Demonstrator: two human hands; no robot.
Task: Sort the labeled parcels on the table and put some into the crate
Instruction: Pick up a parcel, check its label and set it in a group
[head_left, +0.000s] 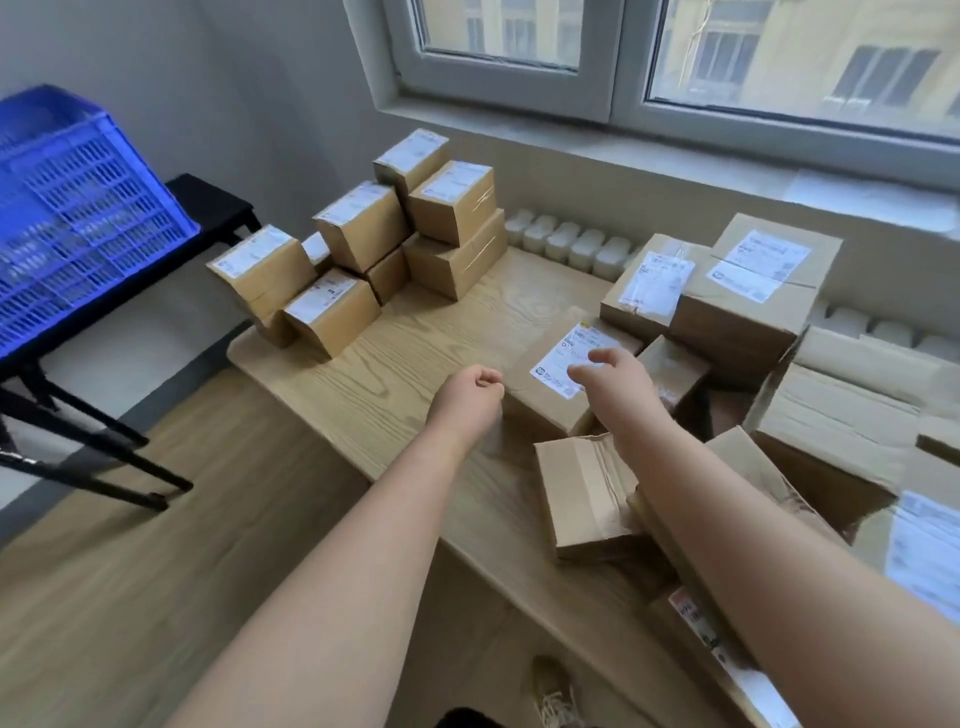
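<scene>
We have a bare lane of desk (415, 338) running from the near edge to the far side. The stack of small parcels (363, 244) walls its left, the heap of larger boxes (727, 312) its right. A crumpled box (582, 499) juts into the lane's near end. Left of the desk, open floor (156, 519) lies before the blue crate (67, 208) on its black stand (208, 205).

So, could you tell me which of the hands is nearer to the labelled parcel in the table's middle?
Right. The right hand is over the parcel, above its label, fingers loosely spread; the left hand is a fist beside its left edge, holding nothing.
</scene>
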